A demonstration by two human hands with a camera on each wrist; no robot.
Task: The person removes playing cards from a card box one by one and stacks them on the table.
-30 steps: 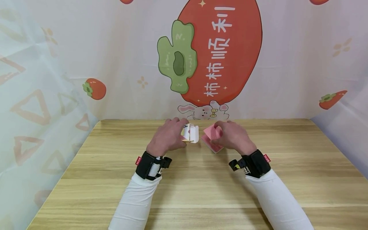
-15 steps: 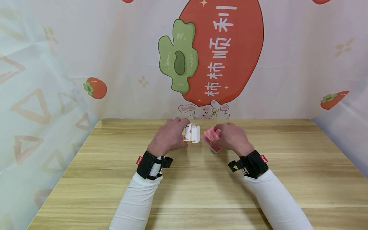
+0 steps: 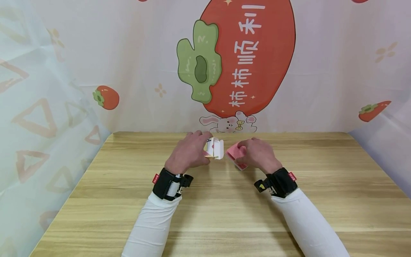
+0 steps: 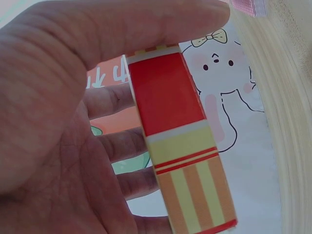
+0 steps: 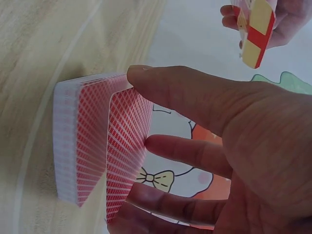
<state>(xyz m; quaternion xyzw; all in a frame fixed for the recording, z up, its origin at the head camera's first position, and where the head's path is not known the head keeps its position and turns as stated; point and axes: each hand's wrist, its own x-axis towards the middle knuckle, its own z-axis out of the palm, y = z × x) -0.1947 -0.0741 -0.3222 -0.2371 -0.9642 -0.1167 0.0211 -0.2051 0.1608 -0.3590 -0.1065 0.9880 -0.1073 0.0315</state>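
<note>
Over the light wooden table (image 3: 224, 207), the left hand (image 3: 187, 151) grips a red-and-yellow striped cardboard card box (image 4: 183, 146), open mouth toward the right hand (image 3: 260, 153). That hand pinches a red-backed card deck (image 5: 92, 141) just beside the box.

Card box (image 3: 214, 149) left of the deck (image 3: 236, 154), above the table (image 3: 224, 207).
</note>
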